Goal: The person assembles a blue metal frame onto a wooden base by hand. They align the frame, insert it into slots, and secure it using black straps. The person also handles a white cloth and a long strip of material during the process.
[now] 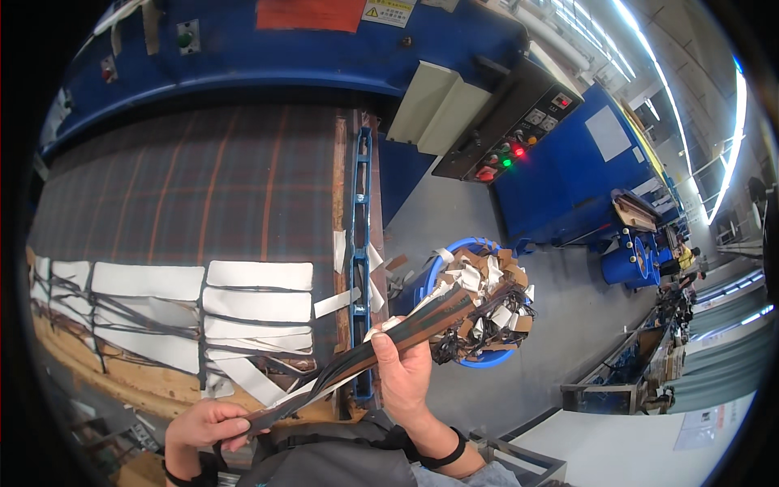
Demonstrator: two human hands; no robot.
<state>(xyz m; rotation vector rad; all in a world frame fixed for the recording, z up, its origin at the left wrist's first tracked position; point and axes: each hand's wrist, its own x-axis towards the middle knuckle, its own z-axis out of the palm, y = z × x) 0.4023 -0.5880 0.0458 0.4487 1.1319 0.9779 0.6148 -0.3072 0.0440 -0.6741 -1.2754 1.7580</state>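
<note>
"What do my fingers have?"

"Both sets are curled firmly around one bundle of long dark plaid fabric strips (418,321): left hand (203,424) pinching the near end, right hand (404,375) clasping it farther up."

"How far along?"

"Partway, I judge. This bundle is lifted; ahead of my left fingers, flat white rectangular panels (258,305) and loose dark strips (146,320) remain. Beyond my right fingers, a round blue plastic bin (489,358) is heaped with scraps (492,276)."
</note>
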